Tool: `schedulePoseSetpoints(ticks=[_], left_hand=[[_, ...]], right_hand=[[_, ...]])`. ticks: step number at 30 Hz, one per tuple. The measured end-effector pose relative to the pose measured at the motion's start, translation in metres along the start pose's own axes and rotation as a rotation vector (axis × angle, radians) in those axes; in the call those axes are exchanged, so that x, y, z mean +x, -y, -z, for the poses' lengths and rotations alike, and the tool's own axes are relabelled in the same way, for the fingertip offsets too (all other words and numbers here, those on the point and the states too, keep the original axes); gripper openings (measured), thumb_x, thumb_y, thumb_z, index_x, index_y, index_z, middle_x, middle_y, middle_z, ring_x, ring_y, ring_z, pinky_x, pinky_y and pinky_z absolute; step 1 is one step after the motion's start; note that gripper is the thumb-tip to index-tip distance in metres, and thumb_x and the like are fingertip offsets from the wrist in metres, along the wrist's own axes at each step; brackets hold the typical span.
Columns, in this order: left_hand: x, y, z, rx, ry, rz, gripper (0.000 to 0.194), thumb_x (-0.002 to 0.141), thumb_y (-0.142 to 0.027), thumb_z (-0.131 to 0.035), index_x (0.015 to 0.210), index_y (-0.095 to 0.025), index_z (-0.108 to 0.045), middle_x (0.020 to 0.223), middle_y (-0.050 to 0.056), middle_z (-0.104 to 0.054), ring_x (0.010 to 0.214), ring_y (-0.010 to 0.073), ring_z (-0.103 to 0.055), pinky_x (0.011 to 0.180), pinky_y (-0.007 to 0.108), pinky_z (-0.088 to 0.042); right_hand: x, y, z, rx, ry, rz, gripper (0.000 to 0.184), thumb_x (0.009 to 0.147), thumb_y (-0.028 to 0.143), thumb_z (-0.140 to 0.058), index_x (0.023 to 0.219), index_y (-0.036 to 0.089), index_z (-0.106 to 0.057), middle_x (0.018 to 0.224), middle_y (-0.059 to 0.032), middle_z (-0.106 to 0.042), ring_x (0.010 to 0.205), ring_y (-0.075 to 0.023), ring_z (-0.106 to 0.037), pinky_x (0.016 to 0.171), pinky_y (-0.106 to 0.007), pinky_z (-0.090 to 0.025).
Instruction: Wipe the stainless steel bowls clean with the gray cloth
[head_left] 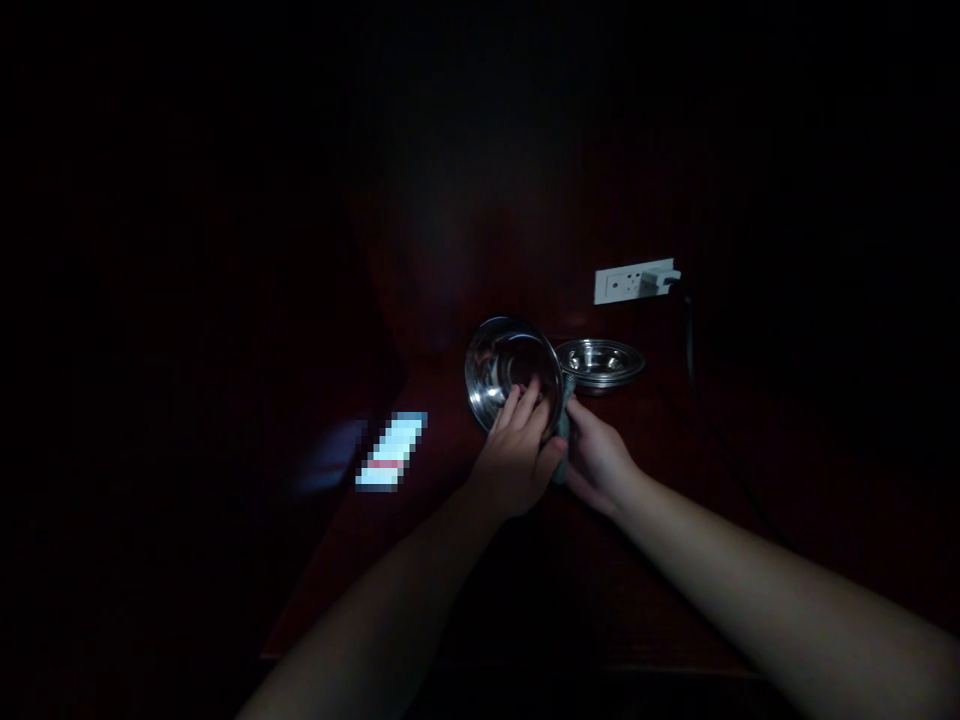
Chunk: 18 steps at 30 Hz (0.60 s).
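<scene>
A shiny metal bowl (489, 372) is held up on its side, its hollow facing me. My left hand (517, 460) grips its lower rim, with the fingers reaching inside and the thumb toward the right edge. Behind the bowl's right side, my right hand (600, 455) presses a greenish cloth (562, 463) against the outside; its fingertips are hidden. Just beyond, a stack of metal bowls (604, 378) rests upright on the dark red table (420, 560).
To the left on the table lies a lit phone (391, 452), its screen blurred out. On the back wall is a white socket panel (634, 281) with a plug in it. A dark cord (690, 345) hangs down from there. The surroundings are very dark.
</scene>
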<state>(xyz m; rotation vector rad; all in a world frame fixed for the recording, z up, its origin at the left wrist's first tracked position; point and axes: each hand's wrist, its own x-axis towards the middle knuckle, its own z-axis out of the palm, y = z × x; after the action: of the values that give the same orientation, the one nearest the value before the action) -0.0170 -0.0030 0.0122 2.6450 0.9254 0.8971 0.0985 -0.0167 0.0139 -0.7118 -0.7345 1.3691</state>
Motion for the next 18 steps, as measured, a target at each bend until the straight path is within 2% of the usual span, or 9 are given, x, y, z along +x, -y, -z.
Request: schedulePoseSetpoints(ticks=[4,9,14,18], left_hand=[[0.0,0.002,-0.001,0.026,0.005,0.05,0.067,0.085,-0.049,-0.035,0.14,-0.014,-0.021,0.151,0.014,-0.007,0.138,0.0298,-0.001,0.111,0.05,-0.013],[0.001,-0.003,0.003,0.072,0.025,0.046,0.069,0.084,-0.052,-0.037,0.14,-0.014,-0.021,0.151,0.014,-0.009,0.139,0.0288,-0.002,0.111,0.05,-0.013],[0.001,-0.009,0.01,0.111,0.066,0.066,0.072,0.083,-0.055,-0.035,0.14,-0.013,-0.02,0.149,0.012,-0.018,0.139,0.0264,-0.001,0.112,0.047,-0.013],[0.0,-0.012,0.013,0.107,0.084,-0.019,0.072,0.083,-0.054,-0.036,0.14,-0.013,-0.02,0.148,0.012,-0.022,0.139,0.0251,-0.004,0.113,0.047,-0.007]], right_hand=[[-0.003,-0.004,0.0,0.061,-0.032,0.017,0.029,0.079,0.037,-0.056,0.099,0.018,-0.063,0.095,-0.0069,-0.07,0.096,-0.0219,-0.062,0.085,-0.036,-0.049],[-0.005,-0.003,0.0,0.046,0.026,0.049,0.028,0.075,0.034,-0.062,0.098,0.019,-0.063,0.1,-0.005,-0.069,0.099,-0.0217,-0.061,0.088,-0.035,-0.047],[-0.002,-0.002,0.006,-0.088,0.122,0.133,0.033,0.077,0.037,-0.06,0.108,0.025,-0.061,0.112,-0.0002,-0.065,0.109,-0.0194,-0.056,0.097,-0.033,-0.04],[0.001,-0.002,0.013,-0.25,0.167,0.253,0.036,0.082,0.04,-0.054,0.117,0.029,-0.057,0.12,0.0015,-0.06,0.117,-0.0191,-0.05,0.104,-0.035,-0.033]])
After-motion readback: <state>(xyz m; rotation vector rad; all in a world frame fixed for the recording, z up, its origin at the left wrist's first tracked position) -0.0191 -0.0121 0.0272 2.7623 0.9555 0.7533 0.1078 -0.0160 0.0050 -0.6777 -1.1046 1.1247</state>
